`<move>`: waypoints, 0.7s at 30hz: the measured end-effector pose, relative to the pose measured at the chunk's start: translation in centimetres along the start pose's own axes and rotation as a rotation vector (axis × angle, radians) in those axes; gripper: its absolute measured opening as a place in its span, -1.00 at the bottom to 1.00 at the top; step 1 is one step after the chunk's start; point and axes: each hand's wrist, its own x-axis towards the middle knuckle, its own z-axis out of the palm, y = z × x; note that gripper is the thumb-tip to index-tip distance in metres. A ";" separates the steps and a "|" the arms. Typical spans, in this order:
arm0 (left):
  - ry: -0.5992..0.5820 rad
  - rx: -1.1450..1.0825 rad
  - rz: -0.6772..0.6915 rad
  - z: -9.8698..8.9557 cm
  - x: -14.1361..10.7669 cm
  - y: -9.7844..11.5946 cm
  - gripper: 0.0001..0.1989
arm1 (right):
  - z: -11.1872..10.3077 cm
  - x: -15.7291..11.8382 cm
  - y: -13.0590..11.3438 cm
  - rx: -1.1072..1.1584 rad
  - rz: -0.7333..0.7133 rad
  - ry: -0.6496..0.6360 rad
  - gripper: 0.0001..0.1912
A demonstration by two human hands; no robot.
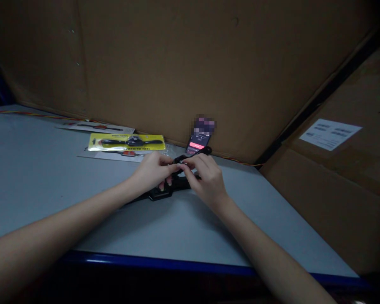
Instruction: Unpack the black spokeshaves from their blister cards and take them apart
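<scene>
On a gray table (82, 202), brown cardboard (152, 71) at twelve o'clock, left hand (153, 171) and right hand (209, 177) grip black tool parts (179, 184), partly hiding them.

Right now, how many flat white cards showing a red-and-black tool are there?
2: the rear white card behind the flat yellow package, and the front white card before it, partly covered. More may be hidden underneath.

Two hands (152, 171) (210, 179), one phone (199, 139), three packs (152, 142)
One yellow pack (152, 142) and two white packs (96, 127) (118, 156) near the bench's (28, 169) back edge; at the hands, apparently two black tools (161, 194) (205, 151), partly hidden; one label (331, 134) beyond the right edge.
</scene>
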 end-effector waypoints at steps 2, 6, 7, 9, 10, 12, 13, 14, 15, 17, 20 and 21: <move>0.007 0.043 0.016 0.0 -0.2 0.2 -0.65 | -0.1 0.1 -0.2 -0.045 0.009 0.006 -0.86; 0.030 0.117 0.036 0.0 -0.6 0.5 -0.68 | -0.1 0.3 -0.6 -0.098 0.057 0.056 -0.86; 0.030 0.129 0.039 0.0 -0.6 0.6 -0.69 | -0.1 0.3 -0.7 -0.065 0.071 0.075 -0.91; 0.020 0.135 0.043 0.0 -0.6 0.6 -0.70 | 0.1 0.2 -0.9 0.053 0.098 0.094 -0.94; 0.012 0.132 0.045 0.0 -0.6 0.5 -0.70 | 0.2 0.2 -0.9 0.122 0.117 0.090 -0.90; 0.004 0.121 0.038 0.0 -0.5 0.4 -0.72 | 0.5 0.1 -1.0 0.269 0.191 0.066 -0.88; 0.004 0.112 0.030 0.0 -0.4 0.3 -0.72 | 0.5 0.0 -0.9 0.347 0.246 0.055 -0.90; 0.007 0.103 0.020 0.0 -0.3 0.2 -0.72 | 0.6 0.0 -0.9 0.427 0.306 0.047 -0.92; 0.008 0.092 0.010 0.0 -0.3 0.2 -0.72 | 0.6 0.0 -0.8 0.501 0.362 0.043 -0.94; 0.007 0.070 -0.008 0.0 -0.2 0.0 -0.71 | 0.6 0.1 -0.6 0.594 0.424 0.040 -0.92; 0.003 0.046 -0.002 -0.1 0.0 -0.1 -0.69 | 0.3 0.2 -0.3 0.558 0.374 0.049 -0.91; 0.005 0.038 0.005 -0.2 0.0 -0.1 -0.69 | 0.2 0.3 -0.2 0.521 0.339 0.055 -0.90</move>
